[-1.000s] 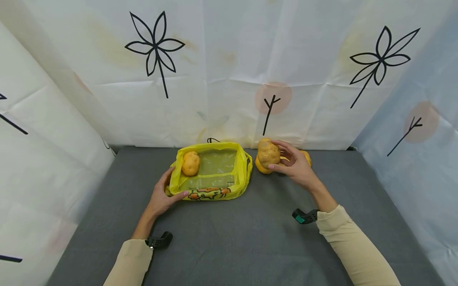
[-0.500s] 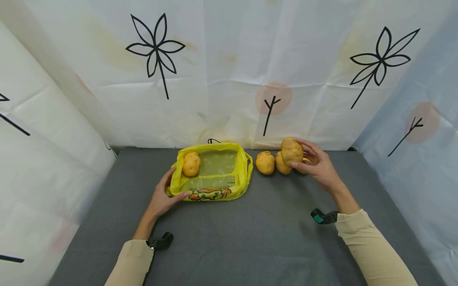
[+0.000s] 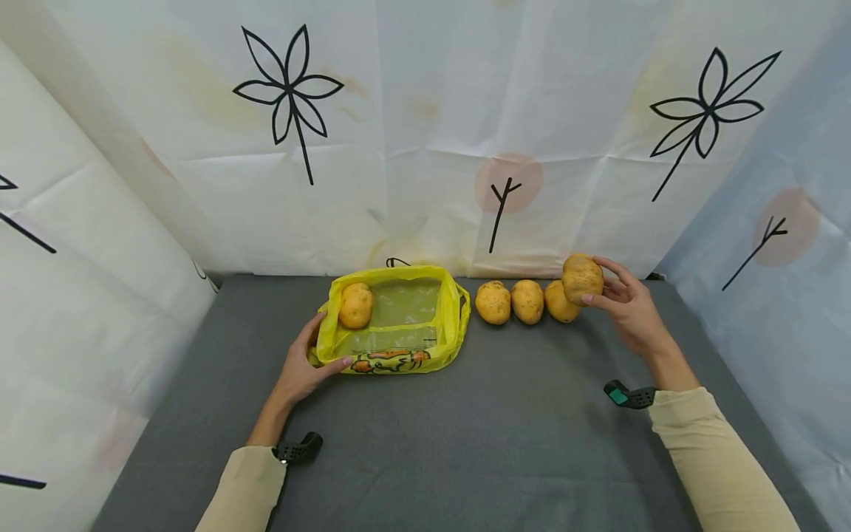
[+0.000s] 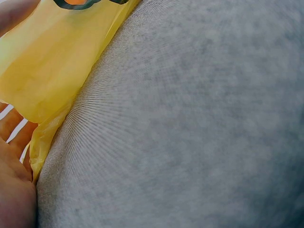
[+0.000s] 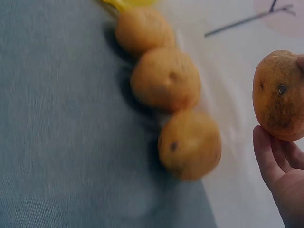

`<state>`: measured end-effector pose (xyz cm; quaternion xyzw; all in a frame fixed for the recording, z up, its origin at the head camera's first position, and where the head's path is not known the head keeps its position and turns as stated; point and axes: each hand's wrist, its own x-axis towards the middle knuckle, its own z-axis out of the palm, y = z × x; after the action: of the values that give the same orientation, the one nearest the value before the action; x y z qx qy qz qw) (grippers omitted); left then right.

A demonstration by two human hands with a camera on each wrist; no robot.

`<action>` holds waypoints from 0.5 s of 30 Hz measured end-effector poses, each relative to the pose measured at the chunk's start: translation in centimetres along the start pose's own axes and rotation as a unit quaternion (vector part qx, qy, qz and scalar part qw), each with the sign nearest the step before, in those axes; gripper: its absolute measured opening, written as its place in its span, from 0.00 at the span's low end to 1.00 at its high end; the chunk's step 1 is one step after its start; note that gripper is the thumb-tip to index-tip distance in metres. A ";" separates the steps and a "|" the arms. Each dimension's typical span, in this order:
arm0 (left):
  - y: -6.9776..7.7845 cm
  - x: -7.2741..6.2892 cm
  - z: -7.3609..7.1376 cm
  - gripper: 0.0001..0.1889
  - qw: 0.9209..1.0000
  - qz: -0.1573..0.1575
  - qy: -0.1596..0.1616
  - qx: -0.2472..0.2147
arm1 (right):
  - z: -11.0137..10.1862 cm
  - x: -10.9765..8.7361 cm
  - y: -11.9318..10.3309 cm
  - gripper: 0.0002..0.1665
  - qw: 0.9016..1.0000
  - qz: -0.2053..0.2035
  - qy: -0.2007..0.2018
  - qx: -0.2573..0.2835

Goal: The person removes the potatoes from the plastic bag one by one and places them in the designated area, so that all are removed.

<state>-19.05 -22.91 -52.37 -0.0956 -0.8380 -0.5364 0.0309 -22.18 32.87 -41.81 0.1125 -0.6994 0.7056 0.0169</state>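
In the head view my right hand [image 3: 628, 307] pinches a potato [image 3: 582, 279] between thumb and fingers. It is raised at the right end of a row of three potatoes, overlapping the last potato [image 3: 561, 301]. Dark spots mark the held potato [image 5: 280, 95] in the right wrist view. My left hand [image 3: 301, 362] grips the left end of a yellow plastic bag [image 3: 452, 347], thumb along its printed front and fingers round the side. The bag's mouth faces up, and one potato [image 3: 355, 305] lies inside at the left.
The other two potatoes of the row, a middle potato [image 3: 527, 301] and a left potato [image 3: 493, 302], sit right of the bag. Grey cloth [image 3: 425, 443] covers the table. A white patterned curtain [image 3: 425, 148] rises at its back edge, with more at both sides.
My right hand has moved rightward along the row with the potato it holds, uncovering the three potatoes behind it. The left hand and the bag have stayed in place.
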 end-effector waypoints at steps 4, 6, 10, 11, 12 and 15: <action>-0.1 0.0 0.0 0.51 1.000 0.004 0.000 0.000 | -1.5 -0.1 0.6 0.43 0.999 0.031 0.017 0.014; -0.1 0.0 0.0 0.51 1.000 0.006 -0.001 0.000 | -2.2 -0.1 0.9 0.44 0.998 0.048 0.027 0.027; 0.0 -0.1 0.0 0.51 1.000 0.006 0.000 0.001 | -3.6 0.0 1.7 0.46 0.994 0.082 0.049 0.043; 0.1 -0.1 0.0 0.51 1.000 0.005 -0.001 0.000 | -3.9 0.1 1.9 0.47 0.994 0.091 0.055 0.039; 0.0 -0.1 0.0 0.51 1.000 0.006 -0.001 0.001 | -4.1 0.2 2.2 0.47 0.993 0.100 0.062 0.030; 0.6 -0.2 -0.1 0.51 1.000 0.005 -0.003 0.000 | -4.8 0.4 2.9 0.48 0.988 0.134 0.074 -0.017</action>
<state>-18.70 -22.76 -51.82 -0.1014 -0.8375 -0.5360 0.0315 -23.75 37.48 -44.59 -0.0349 -0.7169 0.6959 -0.0247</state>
